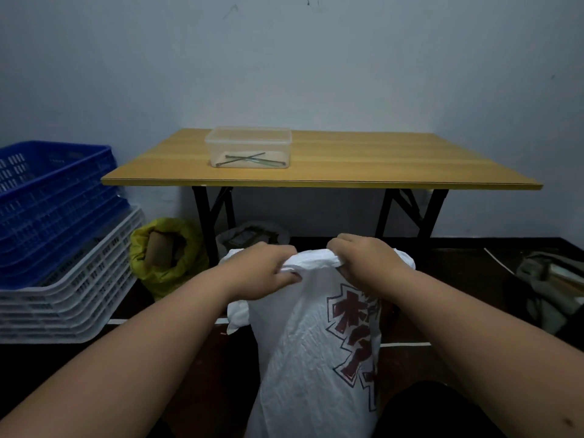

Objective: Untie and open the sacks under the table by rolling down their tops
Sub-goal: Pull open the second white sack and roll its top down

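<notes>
clear box on table, stacked crates

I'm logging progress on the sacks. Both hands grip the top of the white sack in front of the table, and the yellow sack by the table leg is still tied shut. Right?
Not quite. The head view shows the yellow sack already open, its top rolled down. The rest holds: the left hand and right hand both grip the top of the white sack.

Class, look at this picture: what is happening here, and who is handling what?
A person grips the bunched top of a white sack with the left hand and right hand, in front of a wooden table. A yellow sack beside the table leg already stands open, another sack sits under the table, and a clear plastic box rests on top.
</notes>
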